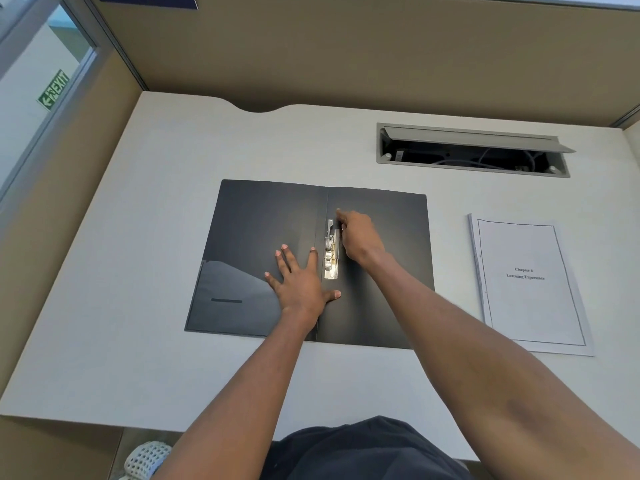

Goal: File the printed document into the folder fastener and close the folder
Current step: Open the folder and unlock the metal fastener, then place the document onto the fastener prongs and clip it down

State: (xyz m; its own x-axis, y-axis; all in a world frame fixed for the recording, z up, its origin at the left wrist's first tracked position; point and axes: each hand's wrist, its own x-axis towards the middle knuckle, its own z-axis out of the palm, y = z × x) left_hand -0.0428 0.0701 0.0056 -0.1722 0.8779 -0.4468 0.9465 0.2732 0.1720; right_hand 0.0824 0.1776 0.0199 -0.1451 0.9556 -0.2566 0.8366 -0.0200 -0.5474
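On the desk (104,306), folder (263,237) lies open. My left hand (299,282), spread wide and flat, pins it steady. My right hand (358,233), fingers curled narrow, works the clip (331,252); grip unclear. 1 document (530,285) waits right, well apart.

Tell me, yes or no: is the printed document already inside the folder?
No. The printed document lies on the desk, right of the open folder and apart from it.

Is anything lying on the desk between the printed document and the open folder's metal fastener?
Nothing loose lies between them. The printed document sits on bare desk right of the folder. Only the right hand, at the fastener, crosses that path.
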